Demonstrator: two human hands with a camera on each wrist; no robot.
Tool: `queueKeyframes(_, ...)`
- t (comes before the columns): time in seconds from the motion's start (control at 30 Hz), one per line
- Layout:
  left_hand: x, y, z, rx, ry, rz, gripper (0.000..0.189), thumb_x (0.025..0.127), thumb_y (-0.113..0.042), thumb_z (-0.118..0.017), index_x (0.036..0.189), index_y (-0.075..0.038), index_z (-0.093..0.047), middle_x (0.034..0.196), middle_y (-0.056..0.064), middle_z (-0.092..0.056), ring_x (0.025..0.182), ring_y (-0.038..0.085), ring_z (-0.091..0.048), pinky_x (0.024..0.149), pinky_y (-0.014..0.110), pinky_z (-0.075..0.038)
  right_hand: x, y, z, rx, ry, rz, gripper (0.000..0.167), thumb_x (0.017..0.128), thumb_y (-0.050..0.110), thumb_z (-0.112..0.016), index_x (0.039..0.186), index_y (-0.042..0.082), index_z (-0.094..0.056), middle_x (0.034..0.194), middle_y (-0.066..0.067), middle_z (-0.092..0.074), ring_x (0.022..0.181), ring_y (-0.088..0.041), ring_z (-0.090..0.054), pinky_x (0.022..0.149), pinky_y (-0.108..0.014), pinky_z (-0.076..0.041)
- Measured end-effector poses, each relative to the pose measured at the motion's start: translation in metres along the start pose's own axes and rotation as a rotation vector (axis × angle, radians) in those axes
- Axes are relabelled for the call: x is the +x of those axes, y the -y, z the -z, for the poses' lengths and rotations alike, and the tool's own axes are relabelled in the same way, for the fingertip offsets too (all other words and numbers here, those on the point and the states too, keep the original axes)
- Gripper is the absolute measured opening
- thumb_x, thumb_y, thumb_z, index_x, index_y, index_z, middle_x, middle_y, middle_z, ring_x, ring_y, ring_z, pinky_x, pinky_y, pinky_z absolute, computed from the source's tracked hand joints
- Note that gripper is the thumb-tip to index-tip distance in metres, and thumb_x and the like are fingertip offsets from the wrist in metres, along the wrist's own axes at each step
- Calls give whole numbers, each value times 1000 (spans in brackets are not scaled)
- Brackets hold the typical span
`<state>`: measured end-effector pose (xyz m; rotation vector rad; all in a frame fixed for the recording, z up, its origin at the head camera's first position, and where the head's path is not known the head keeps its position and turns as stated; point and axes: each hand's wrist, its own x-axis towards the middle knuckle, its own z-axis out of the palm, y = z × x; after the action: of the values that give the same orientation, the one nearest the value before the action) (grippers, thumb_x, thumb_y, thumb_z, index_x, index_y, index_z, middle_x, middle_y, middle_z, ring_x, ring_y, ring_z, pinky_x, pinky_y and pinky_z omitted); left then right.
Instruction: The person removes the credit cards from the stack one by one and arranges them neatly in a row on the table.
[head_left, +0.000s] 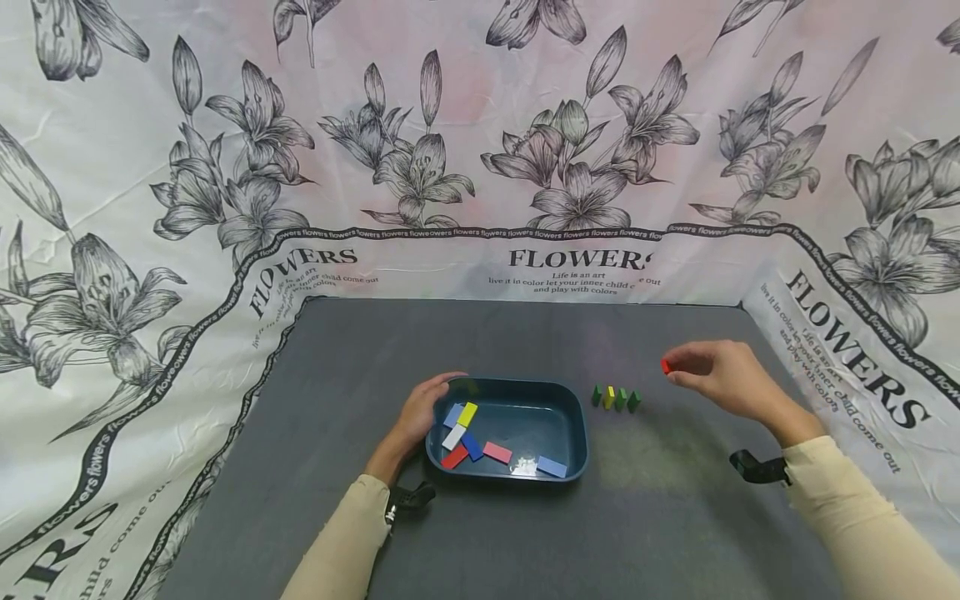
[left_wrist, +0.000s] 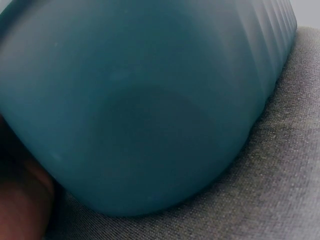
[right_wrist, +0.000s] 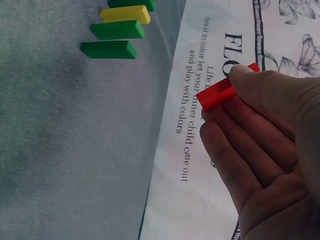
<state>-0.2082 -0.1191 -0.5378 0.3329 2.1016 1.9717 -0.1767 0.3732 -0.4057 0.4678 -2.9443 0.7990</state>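
Red block pinched, the right hand hovers raised; the left hand touches the tray, its grip unclear.

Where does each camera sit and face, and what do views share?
Head: on the head, facing forward and down at the tray and standing blocks; left hand, right hand visible.
Left wrist: on that wrist, facing the tray's outer wall; some hand at lower left.
Right wrist: on that wrist, facing the red block the hand pinches.
Head and right wrist both show the standing blocks and red block.
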Motion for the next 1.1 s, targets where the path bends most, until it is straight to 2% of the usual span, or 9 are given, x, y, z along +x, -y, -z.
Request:
queueKeyframes(0.53, 0, 1, -1, 16, -9, -4, 47, 116, -18, -35, 151, -2, -63, 150, 21, -66, 139, 40, -61, 125, 60, -42, -11, -21, -27, 113, 20, -45, 20, 98, 16, -83, 118, 12, -80, 110, -6, -84, 94, 2, -75, 77, -24, -62)
queueKeyframes(0.83, -1, 2, -2, 7, -9, 5, 48, 116, -19, -34, 151, -2, -62, 151, 21, -65, 140, 40, -60, 125, 60, -42, -13, -33, -40, 199, 80, -79, 24, 99, 15, -82, 121, 6, -79, 111, -5, -84, 97, -1, -77, 79, -25, -62)
queueKeyframes(1.1, -1, 1, -1, 20, -7, -10, 47, 116, -18, -34, 150, -1, -63, 150, 21, -66, 137, 39, -62, 123, 57, -45, -13, -41, -50, 297, 127, -87, 24, 101, 13, -79, 124, 3, -77, 114, -9, -83, 101, -10, -80, 80, -25, -62)
